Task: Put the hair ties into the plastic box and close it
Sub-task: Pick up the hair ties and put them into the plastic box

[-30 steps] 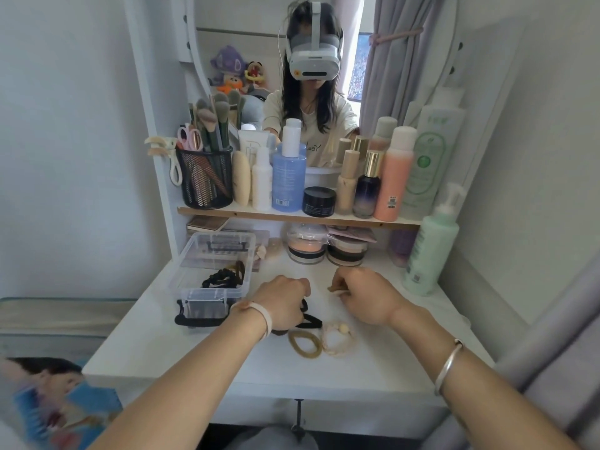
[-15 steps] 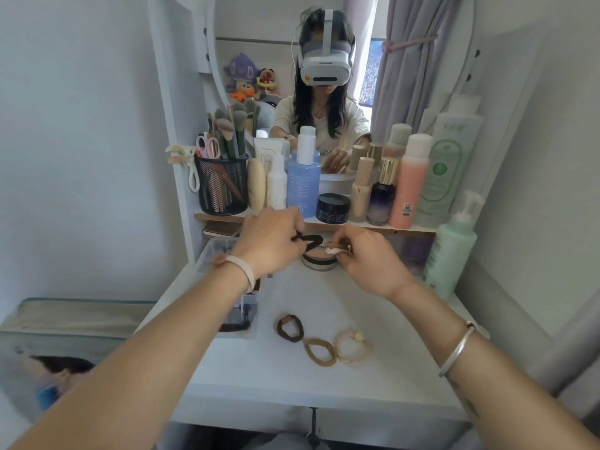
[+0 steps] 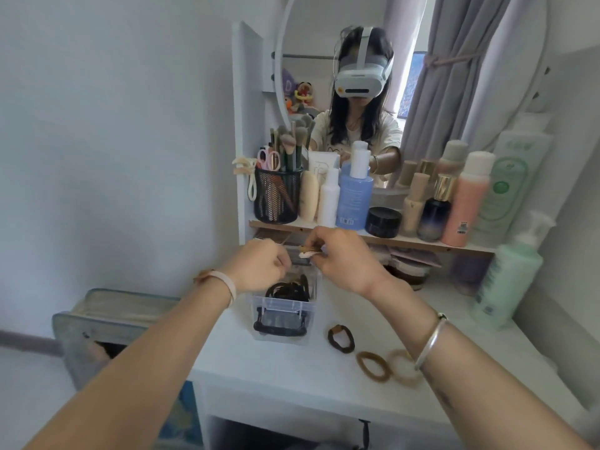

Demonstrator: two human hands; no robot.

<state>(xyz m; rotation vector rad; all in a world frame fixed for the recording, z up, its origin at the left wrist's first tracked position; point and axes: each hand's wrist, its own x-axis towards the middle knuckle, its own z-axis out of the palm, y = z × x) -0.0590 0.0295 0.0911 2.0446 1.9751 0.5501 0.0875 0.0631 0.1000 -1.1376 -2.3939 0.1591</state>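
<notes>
Hair ties (image 3: 289, 290), dark ones, lie heaped inside the clear plastic box (image 3: 283, 311), which sits open on the white dressing table (image 3: 292, 378). Just right of the box a brown tie (image 3: 341, 338) lies on the tabletop, then a tan tie (image 3: 373, 366) and a pale one (image 3: 402, 365), the last partly behind the right wrist. Behind the box a wooden shelf (image 3: 406, 241) carries bottles and a black mesh brush holder (image 3: 277, 198). Both hands hover above the box's far end. The left hand (image 3: 258, 264) is curled closed, though what it grips is hidden. The right hand (image 3: 347, 259) pinches a small tan and white tie (image 3: 306, 251) between thumb and fingertips.
</notes>
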